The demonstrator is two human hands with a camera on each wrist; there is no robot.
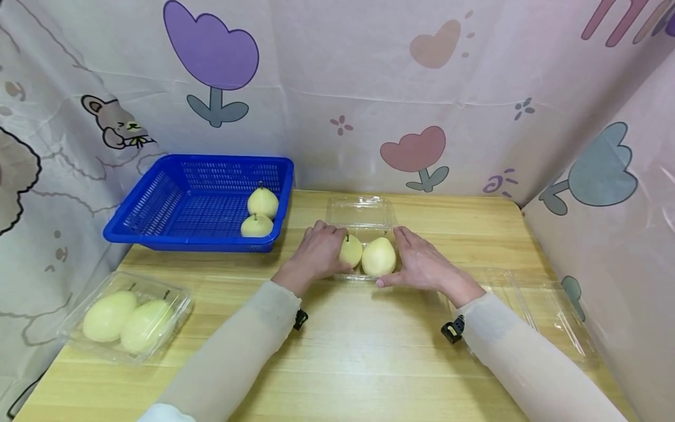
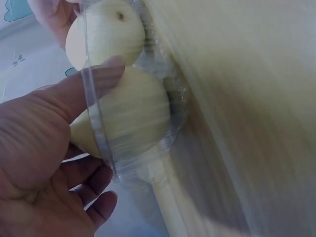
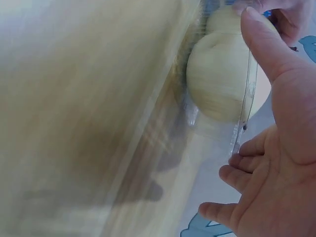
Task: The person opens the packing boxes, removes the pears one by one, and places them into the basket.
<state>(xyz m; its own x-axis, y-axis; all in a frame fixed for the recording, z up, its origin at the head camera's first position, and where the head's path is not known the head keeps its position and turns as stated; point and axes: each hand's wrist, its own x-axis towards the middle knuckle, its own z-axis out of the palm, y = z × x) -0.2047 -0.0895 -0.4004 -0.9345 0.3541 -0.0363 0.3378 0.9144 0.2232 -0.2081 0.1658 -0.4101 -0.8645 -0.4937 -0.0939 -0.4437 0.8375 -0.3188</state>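
In the head view a lidded clear plastic box (image 1: 361, 211) stands hinged open on the table, its lid raised at the back. Two pale yellow pears sit in its base, a left pear (image 1: 350, 252) and a right pear (image 1: 378, 258). My left hand (image 1: 319, 252) holds the box's left end, its thumb (image 2: 98, 81) across the front wall by the left pear, fingers bent at the side. Around the right end is my right hand (image 1: 422, 261), thumb (image 3: 264, 39) at the front and fingers along the side wall.
A blue basket (image 1: 211, 243) with two pears (image 1: 262, 202) stands at back left. Front left is a closed clear box (image 1: 179, 299) holding two pears. Another clear plastic box (image 1: 554, 316) lies at the right, partly behind my right arm. Printed curtains surround the wooden table (image 1: 369, 363).
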